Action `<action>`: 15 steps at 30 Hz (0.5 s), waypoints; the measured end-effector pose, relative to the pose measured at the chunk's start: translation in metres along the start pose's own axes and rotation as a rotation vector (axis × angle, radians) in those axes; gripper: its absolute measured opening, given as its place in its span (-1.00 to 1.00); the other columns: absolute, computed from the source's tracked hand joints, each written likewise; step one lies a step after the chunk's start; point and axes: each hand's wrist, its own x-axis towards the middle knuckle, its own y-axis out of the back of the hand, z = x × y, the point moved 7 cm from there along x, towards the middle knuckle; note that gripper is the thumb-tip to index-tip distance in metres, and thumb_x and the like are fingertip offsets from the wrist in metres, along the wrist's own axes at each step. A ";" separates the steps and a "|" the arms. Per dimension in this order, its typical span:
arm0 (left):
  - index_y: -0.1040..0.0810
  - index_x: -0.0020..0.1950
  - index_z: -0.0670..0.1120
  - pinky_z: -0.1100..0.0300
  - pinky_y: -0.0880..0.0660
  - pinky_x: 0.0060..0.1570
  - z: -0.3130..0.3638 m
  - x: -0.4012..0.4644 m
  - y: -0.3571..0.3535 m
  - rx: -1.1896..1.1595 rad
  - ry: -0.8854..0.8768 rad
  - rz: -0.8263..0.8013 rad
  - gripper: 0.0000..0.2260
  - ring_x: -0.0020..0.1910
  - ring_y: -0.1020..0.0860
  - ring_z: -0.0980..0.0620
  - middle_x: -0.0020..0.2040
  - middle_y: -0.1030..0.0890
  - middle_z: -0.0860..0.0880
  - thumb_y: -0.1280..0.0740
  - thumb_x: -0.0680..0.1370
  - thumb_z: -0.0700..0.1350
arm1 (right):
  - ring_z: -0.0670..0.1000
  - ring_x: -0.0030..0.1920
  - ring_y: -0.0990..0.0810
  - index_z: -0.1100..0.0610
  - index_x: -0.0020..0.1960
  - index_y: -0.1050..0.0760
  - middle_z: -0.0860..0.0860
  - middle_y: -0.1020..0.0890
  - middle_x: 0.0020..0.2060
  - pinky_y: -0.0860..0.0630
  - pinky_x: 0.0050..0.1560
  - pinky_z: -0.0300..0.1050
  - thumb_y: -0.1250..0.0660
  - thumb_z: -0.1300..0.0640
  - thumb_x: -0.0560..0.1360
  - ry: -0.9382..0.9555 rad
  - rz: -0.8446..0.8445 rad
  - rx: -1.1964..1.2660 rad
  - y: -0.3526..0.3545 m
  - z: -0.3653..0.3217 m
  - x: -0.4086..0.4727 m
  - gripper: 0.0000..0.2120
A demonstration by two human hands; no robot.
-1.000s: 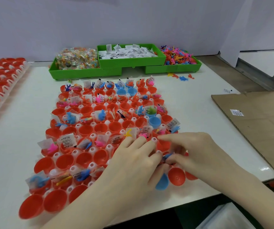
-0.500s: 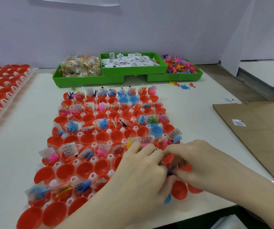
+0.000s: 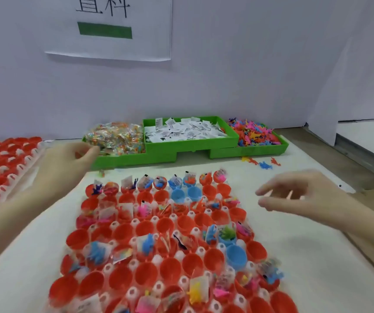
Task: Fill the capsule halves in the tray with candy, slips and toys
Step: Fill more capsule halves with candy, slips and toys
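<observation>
While capsule tray (image 3: 150, 224) sits mid-bench, left hand (image 3: 68, 163) reaches candy bin (image 3: 116, 137), grip loosely curled, empty; right hand (image 3: 299, 195) hovers beside tray's far right corner, fingers spread, empty.

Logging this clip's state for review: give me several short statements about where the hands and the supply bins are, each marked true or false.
1. The left hand reaches toward the candy bin. True.
2. The right hand holds a blue capsule half. False: it hovers with fingers spread, holding nothing.
3. The paper slips sit in the middle green bin. True.
4. Every capsule half in the tray is filled. False: many red halves are empty.
</observation>
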 end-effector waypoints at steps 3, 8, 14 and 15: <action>-0.61 0.00 -0.23 0.24 -0.23 -0.39 -0.028 0.035 -0.022 0.158 0.114 -0.134 -0.68 -0.26 -0.47 -0.10 -0.22 -0.54 -0.17 -0.18 0.60 -0.02 | -0.06 -0.28 -0.58 0.13 -0.23 -0.61 0.06 -0.67 -0.32 -0.47 -0.28 -0.35 -0.38 0.20 0.45 -0.166 0.273 -0.015 0.022 0.057 0.074 -0.91; -0.54 0.11 -0.11 0.05 -0.34 0.11 -0.055 0.053 -0.066 0.515 0.174 -0.273 -0.61 0.08 -0.49 -0.16 0.02 -0.58 -0.16 -0.06 0.61 0.11 | 0.21 0.05 -0.56 0.31 -0.01 -0.59 0.23 -0.64 -0.01 -0.45 0.06 0.03 -0.22 0.19 0.53 -0.372 0.435 -0.285 0.042 0.124 0.162 -0.76; -0.56 -0.14 -0.19 0.12 -0.34 -0.16 -0.067 0.072 -0.074 0.321 0.363 -0.142 -0.66 -0.22 -0.46 -0.14 -0.33 -0.50 -0.11 -0.30 0.50 0.10 | 0.19 0.08 -0.54 0.31 0.14 -0.51 0.22 -0.60 0.07 -0.48 0.11 0.04 -0.35 0.15 0.45 -0.516 0.326 -0.399 0.036 0.158 0.213 -0.68; -0.57 -0.11 -0.20 0.13 -0.33 -0.18 -0.068 0.074 -0.074 0.306 0.375 -0.133 -0.70 -0.22 -0.46 -0.15 -0.30 -0.51 -0.14 -0.32 0.49 0.06 | 0.18 0.10 -0.53 0.28 0.15 -0.49 0.20 -0.58 0.09 -0.48 0.10 0.03 -0.38 0.19 0.42 -0.524 0.333 -0.421 0.035 0.160 0.216 -0.67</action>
